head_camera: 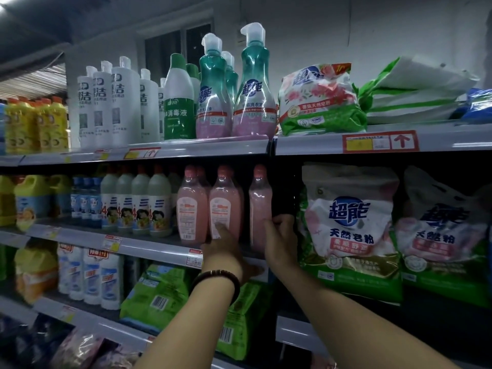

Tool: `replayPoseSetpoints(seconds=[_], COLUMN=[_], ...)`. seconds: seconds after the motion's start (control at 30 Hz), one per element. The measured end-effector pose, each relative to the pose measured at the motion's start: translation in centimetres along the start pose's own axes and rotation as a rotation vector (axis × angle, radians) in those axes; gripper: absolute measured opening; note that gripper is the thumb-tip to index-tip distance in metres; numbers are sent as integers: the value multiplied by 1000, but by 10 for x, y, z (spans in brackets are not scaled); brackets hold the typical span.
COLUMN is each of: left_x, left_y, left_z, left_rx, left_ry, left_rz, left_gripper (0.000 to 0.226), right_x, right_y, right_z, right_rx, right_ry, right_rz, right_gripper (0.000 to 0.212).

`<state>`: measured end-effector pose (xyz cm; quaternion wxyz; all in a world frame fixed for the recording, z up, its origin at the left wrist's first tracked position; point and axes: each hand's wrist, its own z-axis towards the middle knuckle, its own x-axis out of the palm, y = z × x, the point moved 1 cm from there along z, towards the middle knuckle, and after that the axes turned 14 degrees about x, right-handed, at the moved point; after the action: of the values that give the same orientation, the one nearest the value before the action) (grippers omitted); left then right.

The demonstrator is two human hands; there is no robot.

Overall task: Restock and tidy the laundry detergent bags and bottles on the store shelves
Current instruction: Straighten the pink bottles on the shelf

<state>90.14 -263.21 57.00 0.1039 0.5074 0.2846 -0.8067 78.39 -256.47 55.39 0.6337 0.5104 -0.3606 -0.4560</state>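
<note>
Pink bottle (259, 209) (translucent, capped) in right grip (282, 241).

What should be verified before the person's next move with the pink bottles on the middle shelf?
1. Right hand grips the rightmost pink bottle: ok.
2. Left hand touches the middle pink bottle with its fingers: ok.
3. The rightmost pink bottle stands upright: ok.
4. Gap between those two bottles closed: not ok, a dark gap shows.
5. The rightmost pink bottle's label faces front: cannot tell, blurred.
</note>
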Motion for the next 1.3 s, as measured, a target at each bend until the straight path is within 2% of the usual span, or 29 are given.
replayPoseSetpoints(seconds=[0.1, 0.2, 0.33, 0.4, 0.57, 0.7, 0.8, 0.87, 0.9, 0.97, 1.03, 1.13, 1.23, 1.3], left_x=[1, -1, -3, -3, -5, -1, 0, -5, -9, -22, -40, -67, -83, -85], left_y=[3, 3, 0, -1, -3, 3, 13, 24, 29, 41, 47, 42, 34, 31], left_z=[1, 3, -2, -4, -4, -1, 2, 2, 1, -1, -2, 5, 29, 46], left_rx=[0, 11, 30, 41, 57, 68, 100, 141, 160, 195, 228, 292, 369, 398], left_ry=[4, 27, 22, 13, 2, -19, -11, 50, 50, -63, -255, -430, -423, -447], left_rz=[-26, -7, 28, 24, 48, 98, 80, 83, 58, -25, 19, 227, 460, 536], left_gripper=[155, 156, 152, 149, 129, 117, 124, 132, 129, 97, 68, 78, 93, 92], right_x=[5, 21, 31, 32, 37, 39, 39, 39, 40, 41, 42, 43, 45, 46], right_y=[-1, 5, 12, 11, 6, 1, 0, -2, -2, -4, -5, -8, -9, -12], right_z=[4, 6, 1, -2, -11, -14, -16, -20, -22, -25, -25, -22, -21, -21], right_rx=[34, 80, 114, 97, 6, -35, -53, -74, -87, -117, -122, -119, -112, -139], right_ry=[50, 5, -67, -138, -255, -337, -397, -453, -482, -509, -500, -501, -505, -515], right_rz=[18, -86, -242, -245, -273, -292, -315, -369, -406, -445, -435, -437, -436, -445], right_gripper=[50, 94, 113, 111, 78, 80, 82, 79, 77, 74, 72, 71, 72, 72])
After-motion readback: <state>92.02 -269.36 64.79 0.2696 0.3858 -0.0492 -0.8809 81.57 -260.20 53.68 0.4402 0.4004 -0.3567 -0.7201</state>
